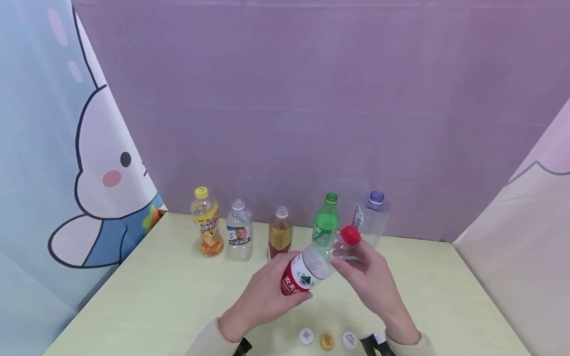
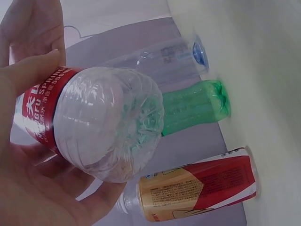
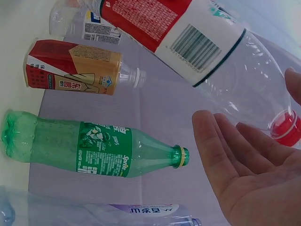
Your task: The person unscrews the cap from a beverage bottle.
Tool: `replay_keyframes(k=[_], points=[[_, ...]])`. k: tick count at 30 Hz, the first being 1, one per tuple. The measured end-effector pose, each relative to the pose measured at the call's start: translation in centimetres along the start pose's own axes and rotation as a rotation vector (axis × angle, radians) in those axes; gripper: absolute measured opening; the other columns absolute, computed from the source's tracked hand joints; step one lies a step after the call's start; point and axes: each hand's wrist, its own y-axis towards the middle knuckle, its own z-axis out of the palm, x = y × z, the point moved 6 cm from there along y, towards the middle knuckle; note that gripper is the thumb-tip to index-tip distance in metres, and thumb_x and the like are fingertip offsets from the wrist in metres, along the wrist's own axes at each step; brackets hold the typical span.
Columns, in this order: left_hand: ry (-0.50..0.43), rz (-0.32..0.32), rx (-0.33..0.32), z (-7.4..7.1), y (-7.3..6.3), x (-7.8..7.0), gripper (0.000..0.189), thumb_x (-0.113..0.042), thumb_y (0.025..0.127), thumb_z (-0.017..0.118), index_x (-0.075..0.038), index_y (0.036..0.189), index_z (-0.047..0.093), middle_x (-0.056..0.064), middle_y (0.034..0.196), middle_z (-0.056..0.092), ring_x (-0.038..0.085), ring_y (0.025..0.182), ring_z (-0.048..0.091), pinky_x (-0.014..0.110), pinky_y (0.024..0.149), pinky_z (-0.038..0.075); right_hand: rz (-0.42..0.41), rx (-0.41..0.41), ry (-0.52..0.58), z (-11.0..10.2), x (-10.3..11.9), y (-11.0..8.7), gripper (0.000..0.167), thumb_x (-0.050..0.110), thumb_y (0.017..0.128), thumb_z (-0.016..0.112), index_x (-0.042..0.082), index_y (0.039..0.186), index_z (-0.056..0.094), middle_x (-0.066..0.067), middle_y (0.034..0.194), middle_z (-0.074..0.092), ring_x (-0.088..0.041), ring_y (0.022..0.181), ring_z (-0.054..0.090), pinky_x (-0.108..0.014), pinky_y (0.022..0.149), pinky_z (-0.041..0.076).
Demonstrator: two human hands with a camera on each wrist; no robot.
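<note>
My left hand (image 1: 271, 287) grips a clear plastic water bottle (image 1: 307, 272) with a red and white label, fingers and thumb round its label. The bottle tilts, base toward me and neck up to the right. A red cap (image 1: 350, 235) sits at its neck. Beside that cap and neck is my right hand (image 1: 371, 282). In the right wrist view its fingers (image 3: 225, 150) are extended and apart, with the thumb on the cap's other side. The left wrist view shows the bottle's ribbed base (image 2: 127, 122) close up.
Along the back stand a yellow-capped bottle (image 1: 207, 222), a clear bottle (image 1: 239, 232), a gold and red labelled bottle (image 1: 280, 230), a green Sprite bottle (image 1: 327, 217) and a blue-necked clear bottle (image 1: 376, 217). Loose white caps (image 1: 306, 336) and an orange cap (image 1: 327, 341) lie at the front.
</note>
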Motion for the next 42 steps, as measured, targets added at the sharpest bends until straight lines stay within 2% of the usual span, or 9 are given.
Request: replay_keyframes(k=[6,10,15,21,24,26,28,34,42], points=[[0.050,0.021,-0.035,-0.4,0.1,0.2,0.072,-0.041,0.083,0.084,-0.020,0.142,0.049,-0.007,0.130,0.057,0.013,0.111,0.058,0.040,0.091,0.055,-0.002,-0.048,-0.002,-0.9,0.2,0.1,0.033,0.007,0.094,0.071,0.002,0.126,0.065,-0.010,0.112,0.071,-0.010,0.100,0.068,-0.025,0.084,0.057],[0.077,0.032,-0.044,-0.4,0.1,0.5,0.072,-0.036,0.081,0.086,-0.020,0.141,0.050,-0.006,0.129,0.058,0.014,0.110,0.058,0.041,0.090,0.055,0.036,-0.114,-0.013,-1.7,0.3,0.0,0.029,0.010,0.096,0.070,0.004,0.124,0.068,-0.009,0.111,0.073,-0.009,0.093,0.069,-0.024,0.078,0.058],[0.149,0.062,-0.060,-0.4,0.2,0.8,0.071,-0.033,0.079,0.087,-0.018,0.139,0.052,-0.002,0.127,0.059,0.017,0.109,0.058,0.044,0.090,0.053,0.126,-0.206,-0.048,-2.9,-0.1,-0.2,0.021,0.017,0.095,0.073,0.006,0.113,0.072,-0.007,0.090,0.073,-0.012,0.074,0.068,-0.025,0.067,0.056],[0.247,0.078,-0.054,-0.3,0.4,1.3,0.072,-0.031,0.076,0.090,-0.014,0.137,0.055,0.003,0.127,0.061,0.020,0.110,0.058,0.046,0.091,0.051,0.277,-0.130,-0.023,-2.6,-1.2,-0.2,0.026,0.030,0.095,0.074,0.006,0.102,0.074,-0.009,0.082,0.071,-0.023,0.061,0.066,-0.032,0.059,0.059],[0.280,0.093,-0.048,-0.1,0.5,1.3,0.071,-0.030,0.076,0.091,-0.013,0.136,0.057,0.004,0.127,0.062,0.021,0.111,0.059,0.047,0.091,0.050,0.352,-0.097,-0.029,-2.4,-1.6,-0.2,0.032,0.035,0.094,0.074,0.004,0.100,0.073,-0.010,0.080,0.070,-0.024,0.059,0.065,-0.033,0.057,0.059],[0.297,0.099,-0.048,0.0,0.6,1.3,0.071,-0.031,0.075,0.091,-0.014,0.135,0.058,0.004,0.126,0.062,0.021,0.111,0.059,0.047,0.091,0.050,0.372,-0.082,-0.047,-2.3,-1.8,-0.3,0.034,0.036,0.094,0.074,0.003,0.100,0.073,-0.010,0.079,0.069,-0.023,0.058,0.065,-0.032,0.056,0.058],[0.313,0.103,-0.048,0.1,0.6,1.2,0.070,-0.032,0.075,0.091,-0.014,0.135,0.058,0.003,0.125,0.062,0.021,0.110,0.059,0.047,0.090,0.050,0.365,-0.066,-0.080,-2.2,-1.8,-0.2,0.033,0.035,0.095,0.073,0.003,0.101,0.073,-0.009,0.079,0.069,-0.020,0.059,0.063,-0.031,0.056,0.057],[0.345,0.117,-0.070,-0.1,0.5,1.1,0.069,-0.033,0.074,0.090,-0.016,0.134,0.060,0.004,0.124,0.064,0.024,0.110,0.060,0.047,0.089,0.049,0.261,-0.016,-0.184,-2.1,-1.3,-0.1,0.023,0.028,0.098,0.069,0.006,0.102,0.073,-0.003,0.079,0.067,-0.015,0.065,0.062,-0.028,0.058,0.055],[0.332,0.112,-0.060,-0.2,0.5,1.2,0.068,-0.033,0.073,0.091,-0.016,0.133,0.062,0.003,0.122,0.065,0.022,0.108,0.060,0.045,0.086,0.049,0.155,0.038,-0.181,-2.0,-0.9,-0.1,0.016,0.010,0.094,0.073,0.005,0.109,0.071,-0.002,0.089,0.068,-0.016,0.073,0.064,-0.027,0.063,0.057]])
